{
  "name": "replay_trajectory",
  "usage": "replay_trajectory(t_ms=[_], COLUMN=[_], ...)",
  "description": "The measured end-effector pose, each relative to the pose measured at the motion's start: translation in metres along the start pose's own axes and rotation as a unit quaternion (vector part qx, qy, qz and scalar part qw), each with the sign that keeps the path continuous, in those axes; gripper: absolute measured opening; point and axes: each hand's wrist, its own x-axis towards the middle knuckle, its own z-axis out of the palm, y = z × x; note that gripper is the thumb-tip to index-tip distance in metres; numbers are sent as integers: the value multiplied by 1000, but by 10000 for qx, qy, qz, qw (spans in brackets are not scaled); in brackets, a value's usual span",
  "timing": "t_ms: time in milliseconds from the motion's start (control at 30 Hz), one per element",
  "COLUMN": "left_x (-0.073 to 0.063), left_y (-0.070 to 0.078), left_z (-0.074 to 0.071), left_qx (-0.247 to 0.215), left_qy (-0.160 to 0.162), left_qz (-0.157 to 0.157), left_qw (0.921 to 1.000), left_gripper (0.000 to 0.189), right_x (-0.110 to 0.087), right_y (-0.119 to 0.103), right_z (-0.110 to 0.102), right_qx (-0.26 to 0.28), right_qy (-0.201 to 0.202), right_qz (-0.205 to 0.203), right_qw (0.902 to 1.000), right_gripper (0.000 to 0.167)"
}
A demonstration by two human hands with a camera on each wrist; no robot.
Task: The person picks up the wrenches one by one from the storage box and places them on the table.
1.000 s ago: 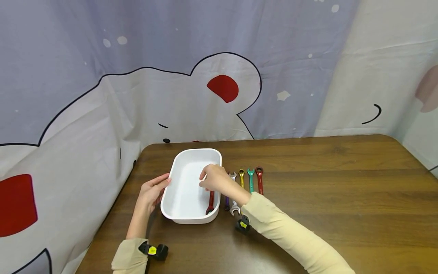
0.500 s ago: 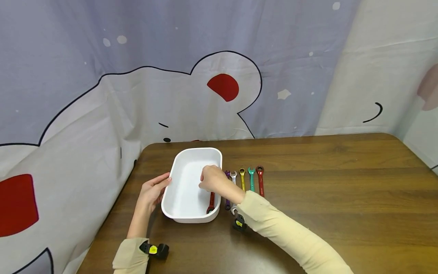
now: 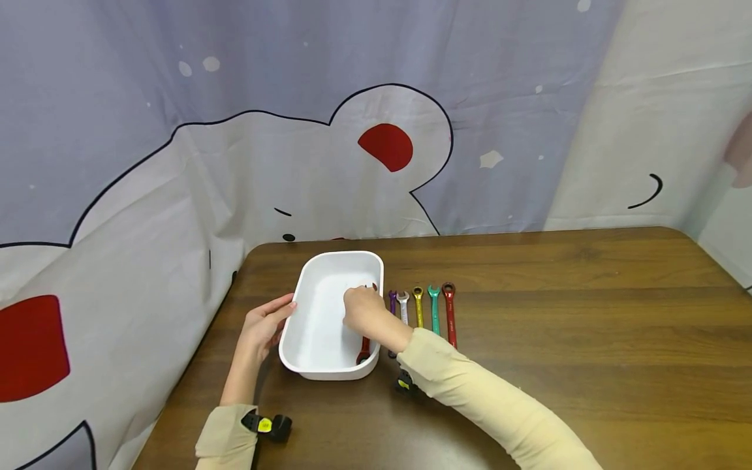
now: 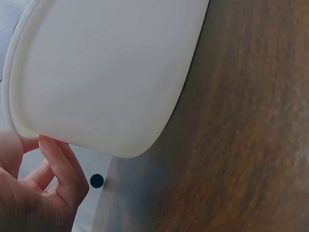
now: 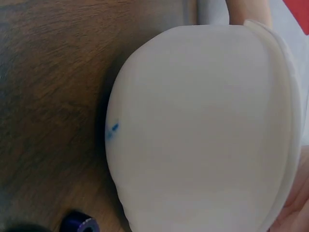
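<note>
A white rectangular tub [image 3: 331, 375] stands on the table. At its left rim my left hand [image 3: 261, 331] pinches the edge, thumb on top; the left wrist view shows its fingers [image 4: 60, 162] bent under the lip. My right hand [image 3: 365, 314] is inside the tub near the right wall, its fingers curled down over the middle of a dark red combination wrench [image 3: 363, 354]. Both ends of that wrench show past the hand; the fingertips are hidden. In the right wrist view the tub's outer wall [image 5: 198, 125] covers most of this hand.
Right of the tub lie several combination wrenches in a row: purple [image 3: 392, 299], silver [image 3: 403, 305], yellow [image 3: 418, 305], green [image 3: 434, 308] and red [image 3: 450, 314]. The right forearm crosses over their near ends. A printed curtain [image 3: 499, 117] hangs behind the wooden table [image 3: 564, 313].
My right hand has gone from parted thumb and fingers to curled over the red wrench, and has moved slightly down. The wrench's far end now shows beyond it. My left hand stays at the rim.
</note>
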Motion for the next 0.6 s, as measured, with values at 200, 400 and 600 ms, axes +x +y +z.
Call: replay_trajectory(t_ms=[200,400,600], left_x=[1,1,1], left_y=[-1,-1,-1], left_z=[-1,0,0], left_qx=[-29,-48,-5], left_qy=[-45,-1,74], left_qz=[4,10,-10], left_qw=[10000,10000,10000], left_gripper=[52,51,50], right_x=[2,3,1], right_y=[-2,-3,-4], right_z=[3,2,2], right_qx=[-150,-435,-526], right_qy=[75,153,89], right_qz=[36,127,162], right_qw=[9999,9989,9984], right_gripper=[5,7,6])
